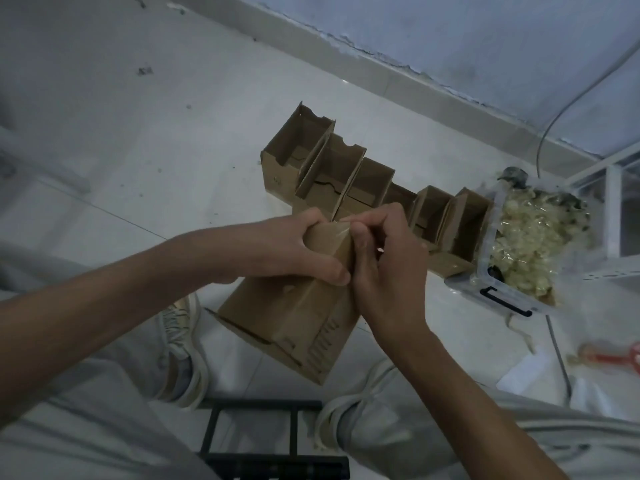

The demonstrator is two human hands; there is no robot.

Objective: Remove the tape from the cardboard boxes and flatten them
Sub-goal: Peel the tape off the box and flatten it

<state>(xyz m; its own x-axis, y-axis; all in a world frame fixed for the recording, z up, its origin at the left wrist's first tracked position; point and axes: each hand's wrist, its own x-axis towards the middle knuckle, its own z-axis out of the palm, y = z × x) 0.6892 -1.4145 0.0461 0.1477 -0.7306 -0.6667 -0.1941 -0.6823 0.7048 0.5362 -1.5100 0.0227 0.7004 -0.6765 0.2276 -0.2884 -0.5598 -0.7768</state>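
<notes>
1. I've got the cardboard box held above the floor between the knees, long axis running from its top end at the hands down toward my lap.
2. Left hand is clamped around that top end, thumb along the near face, steadying it.
3. Right hand sits just beside it, fingertips pinching at the tape on the top edge. It's the nearer hand for the peel, I'd say.
4. Beyond, a row of opened boxes waits, with a clear bin of stripped tape.
</notes>
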